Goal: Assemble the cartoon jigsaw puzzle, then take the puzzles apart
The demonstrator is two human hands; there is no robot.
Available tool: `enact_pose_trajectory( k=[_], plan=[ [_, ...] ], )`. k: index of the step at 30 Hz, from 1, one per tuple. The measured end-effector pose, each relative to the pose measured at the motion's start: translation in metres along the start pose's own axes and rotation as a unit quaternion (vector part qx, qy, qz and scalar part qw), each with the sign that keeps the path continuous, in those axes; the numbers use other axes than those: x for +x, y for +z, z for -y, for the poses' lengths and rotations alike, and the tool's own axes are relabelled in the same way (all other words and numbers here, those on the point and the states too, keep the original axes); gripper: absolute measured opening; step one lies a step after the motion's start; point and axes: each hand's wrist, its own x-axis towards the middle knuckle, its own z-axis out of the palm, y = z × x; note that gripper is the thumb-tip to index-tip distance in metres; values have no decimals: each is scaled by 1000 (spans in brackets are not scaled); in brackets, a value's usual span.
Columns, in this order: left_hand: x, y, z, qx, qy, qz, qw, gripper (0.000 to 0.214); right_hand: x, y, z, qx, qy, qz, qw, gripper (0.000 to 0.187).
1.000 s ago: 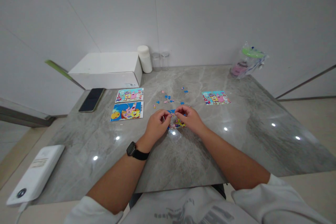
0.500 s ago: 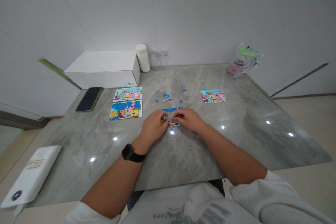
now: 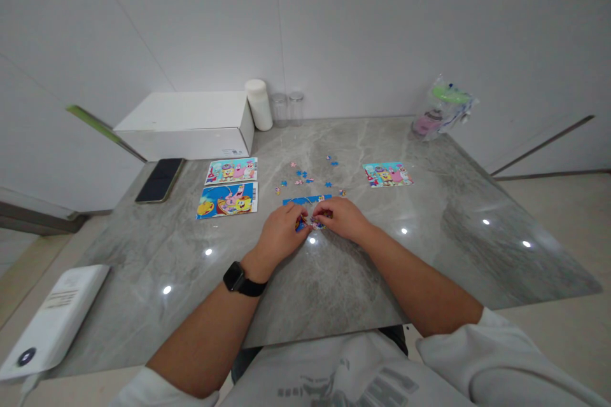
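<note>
A small, partly joined jigsaw puzzle (image 3: 305,199) with a blue upper edge lies under both hands on the grey table. My left hand (image 3: 280,229), a black watch (image 3: 235,276) on its wrist, has its thumb and fingers closed at the puzzle's left half. Opposite it, my right hand (image 3: 344,217) pinches at the right half, its fingertips close to the left ones. What sits between the fingertips is small and mostly covered; it appears to be puzzle pieces. Several loose jigsaw pieces (image 3: 302,174) are scattered just beyond the puzzle.
Two cartoon picture cards, a pink-and-teal one (image 3: 231,171) and a blue one (image 3: 227,200), lie left; another card (image 3: 388,175) lies right. Farther out are a phone (image 3: 160,180), white box (image 3: 184,124), white bottle (image 3: 259,105), glasses (image 3: 296,108), bagged cup (image 3: 442,111) and white device (image 3: 55,318).
My left hand has shifted slightly down and right, uncovering more of the puzzle's blue upper left edge. The fingertips of both hands are closer together. The loose pieces stay put.
</note>
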Motion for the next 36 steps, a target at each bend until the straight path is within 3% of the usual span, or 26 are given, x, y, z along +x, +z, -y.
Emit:
enact_pose_trajectory(
  k=[26,33,36],
  plan=[
    [2,2,0,-16,4,12,1000,12,-1,4,2,-48,-20,3,999,9],
    [1,1,0,-13,0,19,1000,12,-1,-12,-3,-18,31,-99,994,10],
    [1,1,0,-14,9,24,1000,13,-4,-26,-4,-28,50,-106,993,9]
  ],
)
